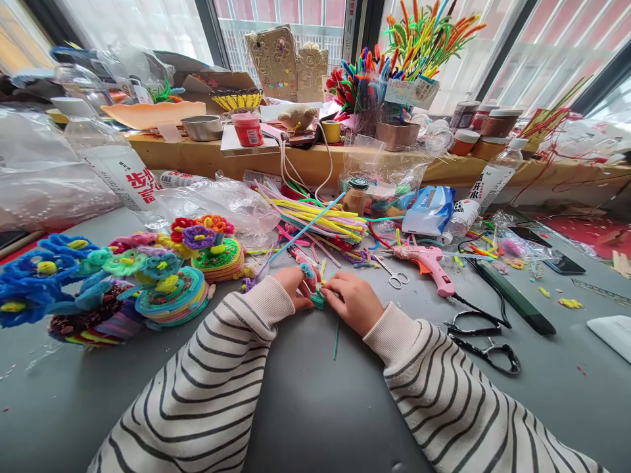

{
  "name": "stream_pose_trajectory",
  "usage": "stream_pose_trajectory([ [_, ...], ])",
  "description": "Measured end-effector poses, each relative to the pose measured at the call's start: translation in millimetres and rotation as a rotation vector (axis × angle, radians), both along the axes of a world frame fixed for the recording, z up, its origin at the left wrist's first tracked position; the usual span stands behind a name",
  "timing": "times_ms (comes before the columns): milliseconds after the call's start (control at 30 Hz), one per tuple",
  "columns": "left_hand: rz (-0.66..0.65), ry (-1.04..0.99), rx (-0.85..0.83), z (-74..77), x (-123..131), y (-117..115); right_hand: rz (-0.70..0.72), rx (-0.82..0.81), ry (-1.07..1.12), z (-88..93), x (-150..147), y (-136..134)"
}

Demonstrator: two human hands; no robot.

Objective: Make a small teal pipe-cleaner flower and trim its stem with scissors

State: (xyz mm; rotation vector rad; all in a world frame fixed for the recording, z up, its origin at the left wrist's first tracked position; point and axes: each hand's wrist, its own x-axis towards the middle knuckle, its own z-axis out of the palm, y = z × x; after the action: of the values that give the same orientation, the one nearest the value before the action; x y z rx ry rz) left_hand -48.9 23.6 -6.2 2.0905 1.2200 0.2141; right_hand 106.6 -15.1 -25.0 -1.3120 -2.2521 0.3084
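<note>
In the middle of the grey table, my left hand [292,286] pinches a small piece made of pipe cleaners [318,300], teal-green with light blue and pink near the fingers. My right hand [355,302] is closed at its right side, fingertips on the same green pipe cleaner. A thin green end [336,341] sticks out below the right fingers toward me. The fingers partly hide the piece, so its full shape cannot be made out. Just beyond the hands lies a pile of loose pipe cleaners [325,220] in yellow, pink and purple.
Fuzzy blue flowers [46,268] and a round pastel pot [172,297] stand at left. Right of my hands lie small scissors [397,278], a pink glue gun [428,266], black-handled scissors [486,351] and a dark green bar [517,299]. A lidded jar [355,196] stands behind.
</note>
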Motion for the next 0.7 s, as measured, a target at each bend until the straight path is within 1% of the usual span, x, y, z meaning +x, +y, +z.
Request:
stream_pose_trajectory([
  [133,0.004,-0.021,-0.024,2.6,0,-1,0.043,-0.011,0.003,0.1,0,-1],
  [233,-0.043,-0.036,-0.026,4.4,0,-3,0.065,-0.023,-0.007,-0.7,2,-1],
  [300,-0.060,-0.044,0.003,4.1,-1,-3,0.074,-0.033,-0.012,-0.9,2,-1],
  [400,-0.017,-0.008,0.119,1.9,-4,0,0.068,-0.046,-0.032,-0.3,2,-1],
  [500,0.063,0.117,0.311,0.7,-6,6,0.061,-0.045,-0.063,0.5,1,-2],
  [600,0.050,0.144,0.449,1.0,-6,10,0.076,-0.020,-0.090,1.2,1,-4],
  [700,-0.010,0.163,0.455,-0.5,-3,10,0.097,0.005,-0.125,2.7,3,-6],
])
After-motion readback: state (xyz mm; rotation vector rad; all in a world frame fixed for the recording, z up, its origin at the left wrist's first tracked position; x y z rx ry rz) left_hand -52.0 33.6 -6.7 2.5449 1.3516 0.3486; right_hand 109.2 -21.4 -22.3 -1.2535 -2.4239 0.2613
